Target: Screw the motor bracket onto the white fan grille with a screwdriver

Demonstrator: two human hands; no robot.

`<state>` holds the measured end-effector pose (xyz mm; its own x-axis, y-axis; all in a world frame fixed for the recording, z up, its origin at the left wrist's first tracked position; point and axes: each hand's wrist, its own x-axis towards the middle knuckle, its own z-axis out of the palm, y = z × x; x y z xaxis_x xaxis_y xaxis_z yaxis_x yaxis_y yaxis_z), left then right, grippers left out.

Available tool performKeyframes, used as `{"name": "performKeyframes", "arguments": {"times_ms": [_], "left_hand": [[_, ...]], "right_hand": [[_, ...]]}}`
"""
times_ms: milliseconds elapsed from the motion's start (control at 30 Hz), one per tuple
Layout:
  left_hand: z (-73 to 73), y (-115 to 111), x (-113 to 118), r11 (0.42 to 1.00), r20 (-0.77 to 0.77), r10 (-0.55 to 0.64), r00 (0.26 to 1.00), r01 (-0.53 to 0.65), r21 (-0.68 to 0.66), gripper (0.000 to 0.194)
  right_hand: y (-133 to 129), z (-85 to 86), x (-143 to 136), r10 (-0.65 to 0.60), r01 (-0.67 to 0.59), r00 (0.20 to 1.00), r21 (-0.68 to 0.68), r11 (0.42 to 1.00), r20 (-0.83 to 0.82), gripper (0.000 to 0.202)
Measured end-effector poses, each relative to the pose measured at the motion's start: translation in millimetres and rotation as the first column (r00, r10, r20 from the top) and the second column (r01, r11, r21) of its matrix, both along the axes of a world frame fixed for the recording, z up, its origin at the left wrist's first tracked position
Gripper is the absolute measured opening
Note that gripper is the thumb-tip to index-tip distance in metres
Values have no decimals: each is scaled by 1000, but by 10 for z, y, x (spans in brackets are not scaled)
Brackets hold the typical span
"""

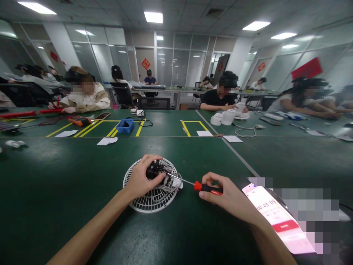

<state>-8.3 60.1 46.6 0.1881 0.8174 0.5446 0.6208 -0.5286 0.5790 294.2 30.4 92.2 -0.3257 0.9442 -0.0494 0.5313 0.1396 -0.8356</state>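
Note:
A round white fan grille lies on the green table, with a black motor part and a bundle of pale wires on top of it. My left hand is wrapped round the motor part from the left, thumb at its near side. My right hand holds a screwdriver by its red and black handle, to the right of the grille. The screwdriver's shaft points left, and its tip reaches the motor part close to my left thumb. The exact contact of the tip is too small to make out.
A phone showing a timer is at the right, beside my right forearm. Farther back are a blue bin, paper slips, an orange meter and white fan parts. Several people sit across the table and beyond.

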Motion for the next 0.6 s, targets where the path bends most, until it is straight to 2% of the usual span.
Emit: {"name": "performKeyframes", "arguments": {"times_ms": [133,367,600], "left_hand": [[6,-11,15,1000,16,5,1000,-5,5,39],[-2,-20,10,1000,31,24,999,-23,-12,38],[10,-6,-8,999,58,-43,997,44,-24,34]], "right_hand": [[24,-42,20,30,-31,999,-19,999,-20,28],[63,-127,33,44,-57,996,-161,985,-82,47],[78,-127,29,-2,-27,993,-246,969,-118,48]]}}
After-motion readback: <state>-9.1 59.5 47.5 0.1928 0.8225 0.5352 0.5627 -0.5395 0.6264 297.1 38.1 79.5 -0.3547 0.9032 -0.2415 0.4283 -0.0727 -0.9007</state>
